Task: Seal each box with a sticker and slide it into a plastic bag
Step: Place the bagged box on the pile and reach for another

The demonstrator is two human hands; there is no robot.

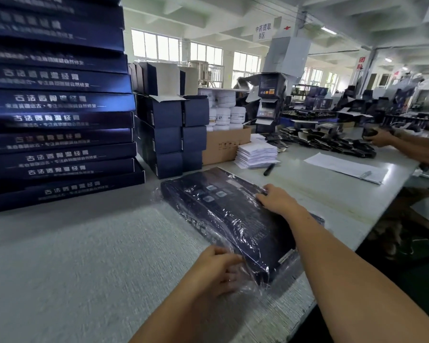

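Right of the stack [60,120], the box [233,214] lies inside the bag [157,194], slanting away leftward; the left hand [218,268] grips the bag's near end, and the right hand [278,200] presses flat-fingered on top.

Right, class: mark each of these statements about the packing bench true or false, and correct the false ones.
1. The box lies inside a clear plastic bag. True.
2. The right hand rests on top of the box. True.
3. The left hand holds a black marker. False: the left hand grips the plastic bag at the box's near end, and the marker lies on the table.
4. The stack of flat boxes stands on the person's right. False: the stack of flat boxes is on the left.
5. White jars sit in a cardboard carton. True.
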